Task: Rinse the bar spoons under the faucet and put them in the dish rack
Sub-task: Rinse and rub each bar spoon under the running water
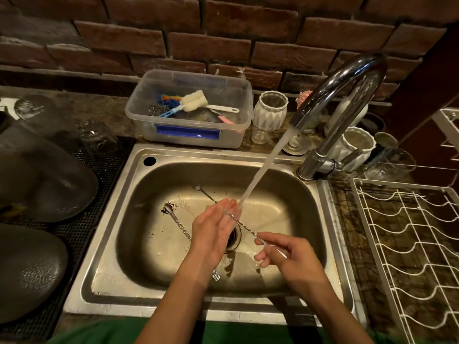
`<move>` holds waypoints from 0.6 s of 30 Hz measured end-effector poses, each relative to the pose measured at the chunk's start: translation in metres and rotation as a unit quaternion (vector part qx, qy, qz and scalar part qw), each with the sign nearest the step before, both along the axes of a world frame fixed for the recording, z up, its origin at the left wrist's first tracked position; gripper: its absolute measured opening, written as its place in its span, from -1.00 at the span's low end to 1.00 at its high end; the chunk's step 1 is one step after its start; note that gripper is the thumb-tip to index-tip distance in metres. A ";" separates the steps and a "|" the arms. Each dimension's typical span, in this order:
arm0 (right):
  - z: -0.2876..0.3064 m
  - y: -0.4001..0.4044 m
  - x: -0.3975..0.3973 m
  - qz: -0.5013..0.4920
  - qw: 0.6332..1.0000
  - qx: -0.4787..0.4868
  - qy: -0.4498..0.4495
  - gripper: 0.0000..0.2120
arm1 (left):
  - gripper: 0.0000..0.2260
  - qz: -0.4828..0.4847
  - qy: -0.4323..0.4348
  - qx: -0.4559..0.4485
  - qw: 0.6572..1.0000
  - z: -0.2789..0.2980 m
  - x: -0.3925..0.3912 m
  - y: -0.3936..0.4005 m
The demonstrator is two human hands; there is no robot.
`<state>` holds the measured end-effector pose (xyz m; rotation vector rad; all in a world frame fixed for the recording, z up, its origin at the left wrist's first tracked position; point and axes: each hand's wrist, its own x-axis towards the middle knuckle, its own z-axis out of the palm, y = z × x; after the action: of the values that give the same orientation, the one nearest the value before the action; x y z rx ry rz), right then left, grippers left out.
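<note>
Stone counter (109,112) carries steel sink (104,244) at centre, clear plastic tub (149,125) at 12, white wire dish rack (407,256) at 3, black mesh mat (82,234) at 9.

a bar or kitchen wash-up corner. a steel sink (330,234) with a running chrome faucet (342,90) sits below a brick wall (223,36), flanked by a white wire dish rack (407,244) and a plastic tub of cleaning brushes (188,135).

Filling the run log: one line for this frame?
step: rinsing | right hand: pinches twisted steel bar spoon | left hand: rubs it under stream | basin: two more spoons | white wire rack: no spoons
</note>
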<state>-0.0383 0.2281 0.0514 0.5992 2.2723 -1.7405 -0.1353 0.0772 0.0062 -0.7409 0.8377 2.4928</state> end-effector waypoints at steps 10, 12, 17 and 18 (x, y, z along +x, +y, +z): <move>0.023 0.005 0.037 -0.004 0.998 0.057 -0.023 -0.77 | -0.73 -0.002 -0.025 0.037 0.999 -0.008 0.011 0.007; 0.026 0.007 0.045 -0.006 0.996 0.082 -0.019 -0.76 | -0.74 -0.002 -0.026 0.040 0.999 -0.009 0.011 0.007; 0.033 0.011 0.061 0.024 0.987 0.160 0.012 -0.74 | -0.77 0.014 -0.036 0.052 0.998 -0.007 0.010 0.006; 0.033 0.011 0.064 0.020 0.987 0.158 0.014 -0.73 | -0.78 0.020 -0.039 0.056 0.997 -0.006 0.010 0.007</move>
<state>0.0254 0.2390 0.0848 0.5825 2.5841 -1.3867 -0.1250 0.0841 -0.0001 -0.8176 0.6569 2.5045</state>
